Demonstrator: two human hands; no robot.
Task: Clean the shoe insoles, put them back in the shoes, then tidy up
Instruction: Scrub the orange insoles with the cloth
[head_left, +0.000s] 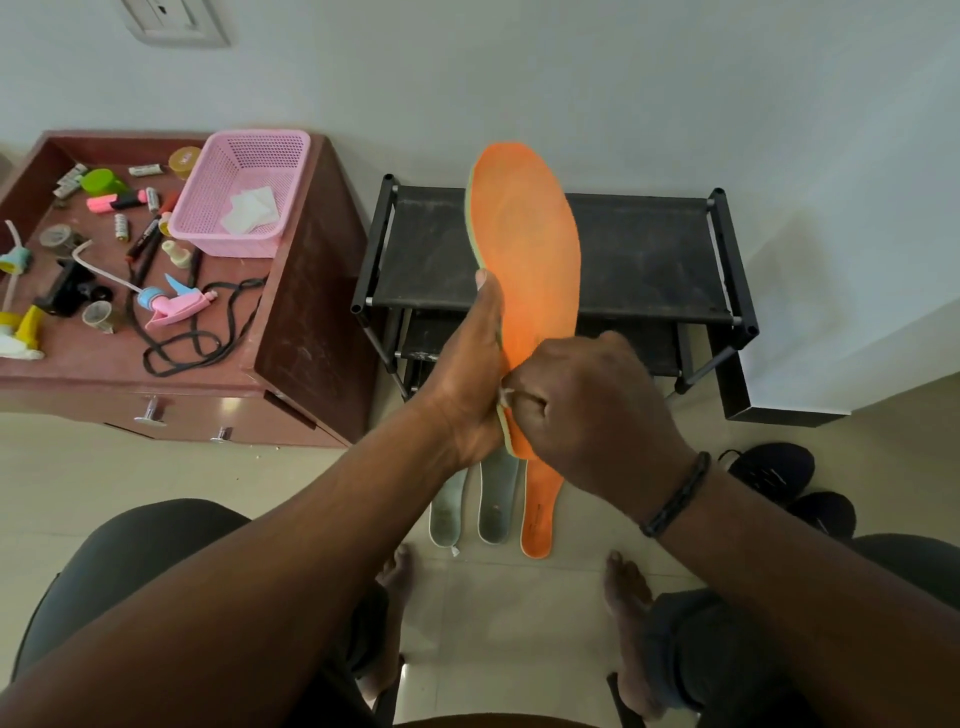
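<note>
An orange insole (530, 244) stands upright in front of me, toe end up. My left hand (470, 374) grips its left edge and heel from behind. My right hand (587, 410) is closed on a small white wipe (505, 395) pressed against the insole's lower part. On the floor below lie a second orange insole (537, 514) and two grey insoles (496, 504), side by side. A pair of black shoes (774, 470) sits on the floor at the right.
A black shoe rack (644, 249) stands against the wall behind the insole. At the left a brown drawer unit (306, 332) carries a pink basket (244, 192) with white wipes, a pink spray head (176, 306), black laces and small clutter. My bare feet rest on the tiled floor.
</note>
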